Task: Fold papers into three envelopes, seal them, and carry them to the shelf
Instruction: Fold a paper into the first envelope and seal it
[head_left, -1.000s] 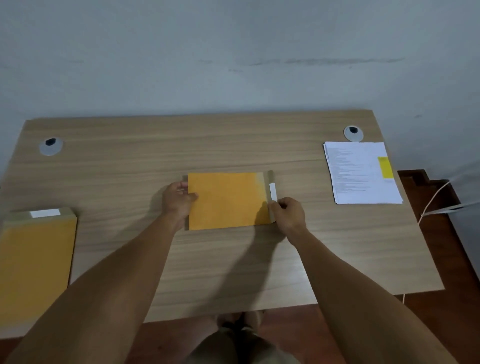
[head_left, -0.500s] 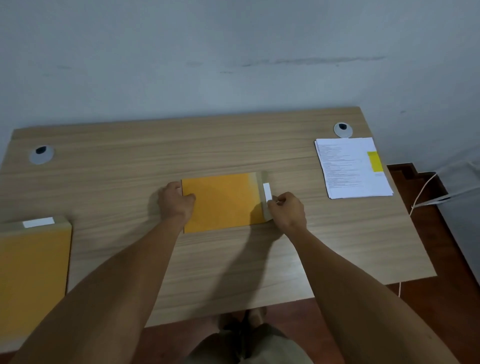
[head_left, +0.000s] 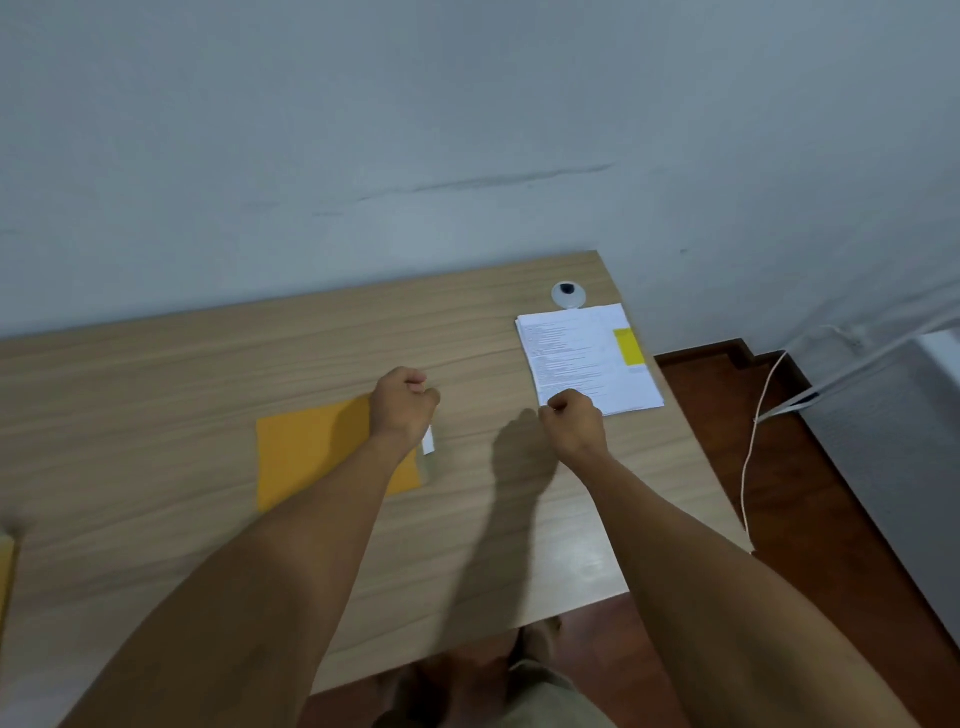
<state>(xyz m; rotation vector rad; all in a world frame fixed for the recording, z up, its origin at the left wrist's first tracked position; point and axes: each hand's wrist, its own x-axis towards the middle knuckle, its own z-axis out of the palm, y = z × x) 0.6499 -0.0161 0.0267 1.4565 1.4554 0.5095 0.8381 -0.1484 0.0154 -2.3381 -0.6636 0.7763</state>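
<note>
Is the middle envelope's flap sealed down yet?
Cannot tell. The envelope lies flat on the desk, but the left hand and forearm cover its flap end; only a white strip peeks out.

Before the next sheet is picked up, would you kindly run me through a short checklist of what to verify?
1. Right hand at the paper stack: ok, it sits at the stack's near left corner.
2. Right hand free to take a sheet: cannot tell, the fingers are curled and anything pinched is hidden.
3. Left hand off the orange envelope: cannot tell, it is over the envelope's right end, contact unclear.
4. Envelope flat on the table: ok.
5. White strip at the flap end removed: not ok, it still shows.
6. Envelope sealed: cannot tell, the left forearm hides the flap.
</note>
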